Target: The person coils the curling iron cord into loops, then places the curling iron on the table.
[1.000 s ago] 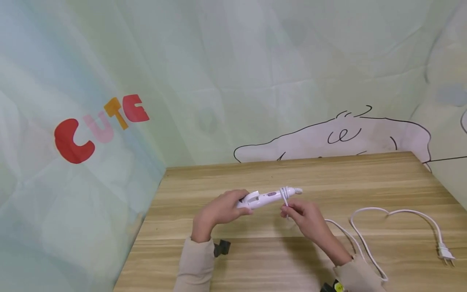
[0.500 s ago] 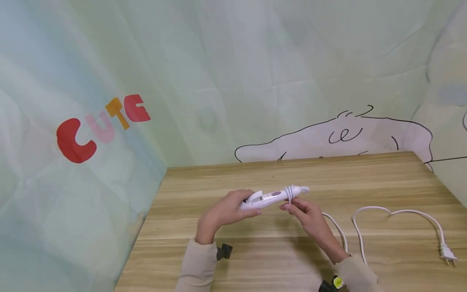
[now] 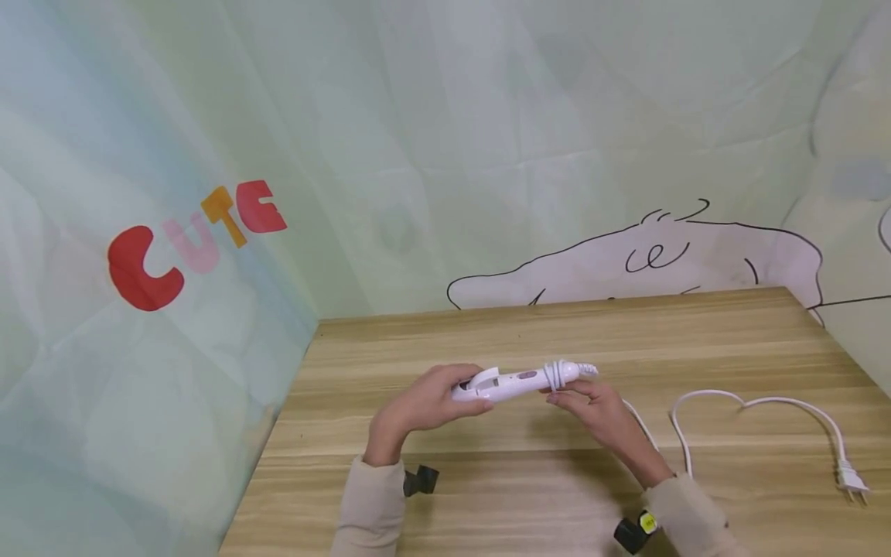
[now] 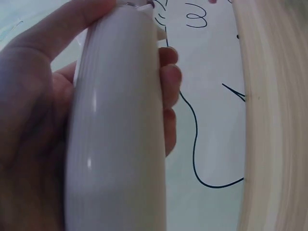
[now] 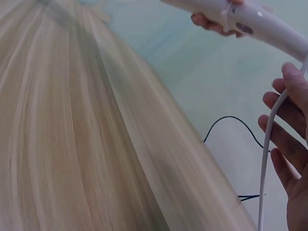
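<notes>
Left hand grips the body of a white hair-styling iron, thumb and fingers curled round it; the iron is held above the table. Right hand pinches the white power cord just beneath the handle's corded end. Change over the past second: the right fingers have risen from below the handle to the cord turns, and the loose bend by the right sleeve is no longer visible. Assessment: the cord is only partly wound; the number of turns cannot be told. The plug lies at right, practically unmoved.
</notes>
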### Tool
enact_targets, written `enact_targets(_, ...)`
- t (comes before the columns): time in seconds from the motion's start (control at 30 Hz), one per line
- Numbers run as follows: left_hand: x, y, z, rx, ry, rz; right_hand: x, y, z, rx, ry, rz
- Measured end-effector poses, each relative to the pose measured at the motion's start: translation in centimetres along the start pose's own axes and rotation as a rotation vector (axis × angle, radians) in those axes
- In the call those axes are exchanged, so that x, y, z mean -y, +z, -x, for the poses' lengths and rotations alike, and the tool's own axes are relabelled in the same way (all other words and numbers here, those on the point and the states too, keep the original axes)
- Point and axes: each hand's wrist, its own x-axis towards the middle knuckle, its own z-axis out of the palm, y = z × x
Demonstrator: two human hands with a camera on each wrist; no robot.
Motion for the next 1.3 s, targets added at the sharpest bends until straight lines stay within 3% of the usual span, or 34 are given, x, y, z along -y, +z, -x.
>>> enact_targets(0.13, -0.3, -0.2, 0.3, 0.012, 0.008, 0.023, -0.5, -0.2, -0.2, -0.047, -0.091, 0.152)
enact_targets(0.27, -0.8, -0.4, 0.5, 0.048, 0.022, 0.038, -1.1, -1.1, -0.2, -0.082, -0.17, 0.194)
enact_targets(0.5, -2.1, -0.6, 0.8, 0.098, 0.051, -0.017, -0.6, -3.8, -2.6, 0.079, -0.464, 0.3)
enact_targets(0.7, -2.5, -0.3, 0.8, 0.118, 0.071, -0.06, 0.9, -5.0, -4.5, 0.171, -0.462, 0.412)
enact_targets(0.83, -2.6, 0.1, 0.8, 0.115, 0.073, -0.108, 1.8, -5.6, -5.1, 0.183, -0.454, 0.505)
enact_targets(1.13, -2.9, 0.6, 0.4, 0.118, 0.003, -0.112, 5.8, -6.0, -5.6, 0.09, -0.629, 0.666)
enact_targets(1.3, -2.7, 0.6, 0.2, 0.092, -0.06, -0.11, 7.7, -5.5, -4.8, 0.039, -0.644, 0.771)
